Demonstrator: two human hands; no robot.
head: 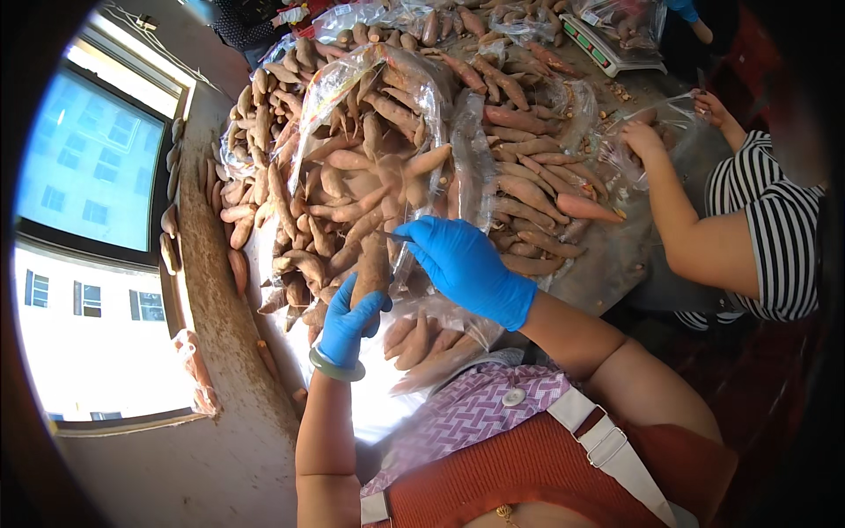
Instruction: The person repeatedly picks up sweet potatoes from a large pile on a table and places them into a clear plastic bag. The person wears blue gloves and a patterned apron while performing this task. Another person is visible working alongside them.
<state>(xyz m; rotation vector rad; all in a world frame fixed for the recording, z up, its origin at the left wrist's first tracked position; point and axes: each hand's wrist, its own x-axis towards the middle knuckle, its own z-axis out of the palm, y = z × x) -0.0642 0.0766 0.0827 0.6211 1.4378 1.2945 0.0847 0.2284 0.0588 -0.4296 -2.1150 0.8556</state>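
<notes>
My left hand (350, 320), in a blue glove with a bangle at the wrist, grips a sweet potato (371, 269) held upright. My right hand (465, 264), also gloved in blue, pinches a small knife (395, 237) whose blade lies at the tuber's upper end. Beyond both hands is a large heap of sweet potatoes (343, 212), partly inside an open clear plastic bag (310, 109). A clear bag holding several more sweet potatoes (417, 342) rests close to my body, below my right hand. Whether the blade touches the skin is hard to tell.
At the right, a co-worker in a striped top (782, 224) handles a clear plastic bag (676, 122) with bare hands. A digital scale (597, 49) bearing a bag stands at the far right of the table. A wall ledge (214, 290) and window (92, 158) bound the left side.
</notes>
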